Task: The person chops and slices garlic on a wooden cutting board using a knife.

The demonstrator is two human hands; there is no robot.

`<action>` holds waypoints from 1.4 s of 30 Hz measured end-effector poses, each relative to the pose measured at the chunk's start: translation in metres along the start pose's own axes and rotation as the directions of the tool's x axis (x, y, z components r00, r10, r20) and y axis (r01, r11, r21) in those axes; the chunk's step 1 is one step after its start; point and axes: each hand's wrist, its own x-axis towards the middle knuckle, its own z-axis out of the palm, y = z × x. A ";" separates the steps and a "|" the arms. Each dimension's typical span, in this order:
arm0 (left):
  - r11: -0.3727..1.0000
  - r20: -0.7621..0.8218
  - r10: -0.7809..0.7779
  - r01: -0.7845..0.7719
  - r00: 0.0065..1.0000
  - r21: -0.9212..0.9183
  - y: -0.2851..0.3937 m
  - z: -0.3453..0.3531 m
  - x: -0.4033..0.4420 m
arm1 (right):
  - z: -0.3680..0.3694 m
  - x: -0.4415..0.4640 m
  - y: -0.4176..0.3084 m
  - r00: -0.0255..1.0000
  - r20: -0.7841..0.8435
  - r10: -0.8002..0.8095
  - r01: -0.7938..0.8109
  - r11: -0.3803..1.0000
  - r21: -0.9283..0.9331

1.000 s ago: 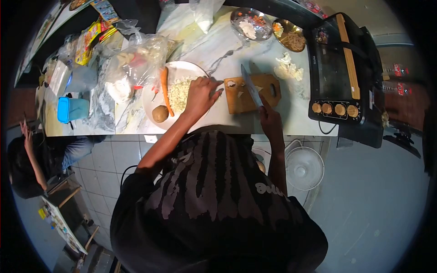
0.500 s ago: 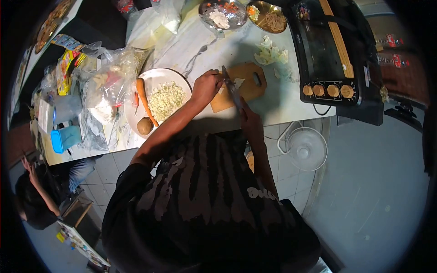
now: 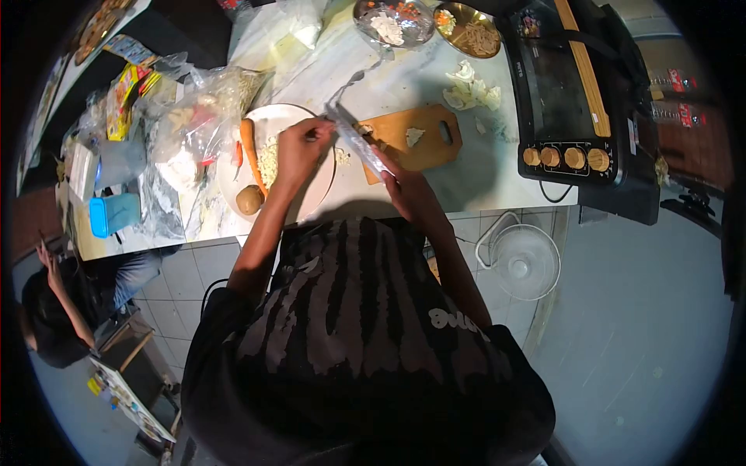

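Observation:
My right hand [image 3: 410, 190] grips the handle of a knife [image 3: 359, 145], its broad blade slanting up and left past the wooden cutting board [image 3: 423, 159]. My left hand [image 3: 299, 151] is over the right side of a pale plate [image 3: 318, 189], close to the blade's tip. Its fingers are curled together; anything between them is hidden. Finely chopped pale vegetable [image 3: 267, 165] lies on the plate, partly covered by that hand, beside a carrot [image 3: 249, 146], a red chili [image 3: 238, 154] and a brown potato [image 3: 249, 199]. A pale leafy scrap [image 3: 414, 137] rests on the board.
Leaf scraps [image 3: 470, 89] lie beyond the board. A toaster oven [image 3: 571, 101] stands at right. Two metal plates with food, one a silver plate [image 3: 420, 33], sit at the back. Plastic bags [image 3: 194, 124] crowd the left. A seated person [image 3: 58, 311] is at far left.
My left hand has moved left from the board to above the plate. The knife has swung left, off the middle of the board, its blade now tilted towards the plate.

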 end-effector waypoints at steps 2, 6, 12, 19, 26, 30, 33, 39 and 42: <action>0.996 -0.106 -0.092 0.090 0.990 -0.016 -0.009 -0.025 -0.013 | 0.000 0.010 -0.015 0.995 0.092 -0.033 0.031 0.999 0.022; 0.953 -0.273 -0.144 0.207 0.951 0.219 0.000 -0.063 -0.044 | 0.010 0.019 -0.019 0.982 0.149 -0.118 0.110 0.992 0.061; 0.960 -0.246 -0.058 0.122 0.967 0.254 0.031 -0.037 -0.060 | -0.009 0.008 0.008 0.997 -0.030 0.070 -0.065 0.990 0.127; 0.851 0.061 0.054 -0.077 0.997 0.519 0.024 0.034 -0.051 | -0.033 -0.013 0.060 0.953 -0.138 0.270 -0.241 0.951 0.195; 0.886 -0.057 0.060 -0.027 0.997 0.464 0.043 0.088 -0.042 | -0.061 -0.010 0.091 0.972 -0.084 0.221 -0.199 0.956 0.215; 0.875 -0.131 -0.026 0.086 0.991 0.476 0.040 0.107 -0.040 | -0.088 -0.010 0.099 0.995 -0.022 0.096 -0.088 0.968 0.234; 0.862 -0.242 0.045 0.085 0.969 0.500 0.041 0.118 -0.044 | -0.101 -0.008 0.110 0.984 0.094 0.153 -0.176 0.924 0.338; 0.798 -0.344 0.019 0.193 0.939 0.571 0.052 0.139 -0.063 | -0.112 -0.001 0.141 0.989 0.149 -0.027 -0.023 0.946 0.322; 0.828 -0.367 0.074 0.149 0.927 0.541 0.058 0.161 -0.075 | -0.119 0.000 0.147 0.987 0.159 -0.032 -0.018 0.954 0.301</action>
